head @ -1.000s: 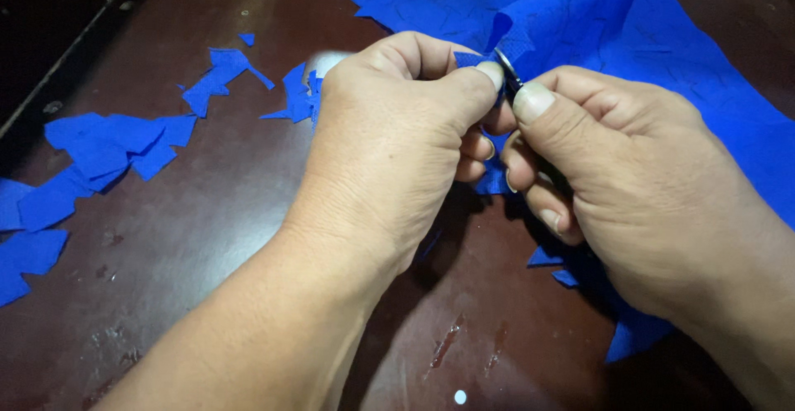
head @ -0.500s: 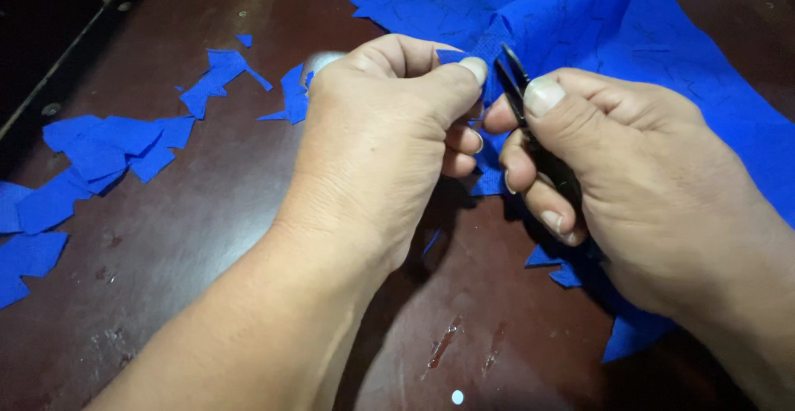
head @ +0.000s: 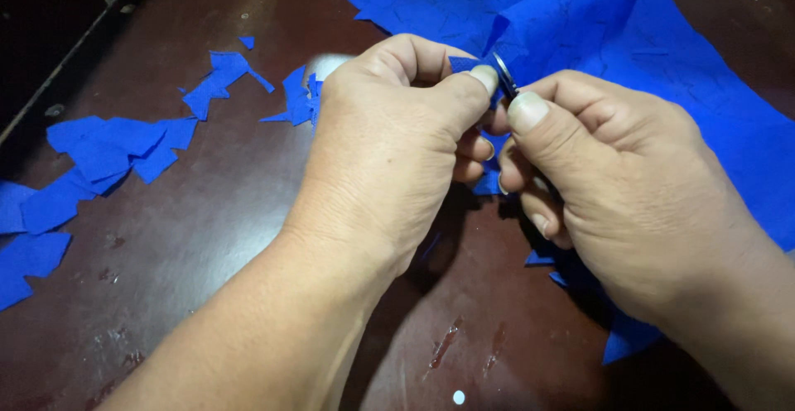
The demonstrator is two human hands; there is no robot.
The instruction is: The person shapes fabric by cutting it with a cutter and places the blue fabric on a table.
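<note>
A small pair of metal snips is poking up between the two hands, its dark blades meeting the folded edge of a large blue fabric sheet that is spreading over the far right part of the bench. The right hand is gripping the snips, its thumb pressing along the handle and its fingers curling closed around the lower part, most of which is hidden in the palm. Just beside it, touching thumb to thumb, the left hand is pinching a fold of the blue fabric between its thumb and bent forefinger, the remaining fingers tucking shut underneath. Whether the blades are parted or closed cannot be told, as the thumbs are covering them.

Below the right hand, the fabric's near edge is hanging down onto the dark reddish-brown bench, and a few small cut pieces are lying under the wrist. Behind the left hand, near the middle of the bench, a little cluster of blue scraps is sitting, with another small group just to its left. Well apart, along the left edge of the bench, a bigger heap of blue offcuts is lying in overlapping layers.
</note>
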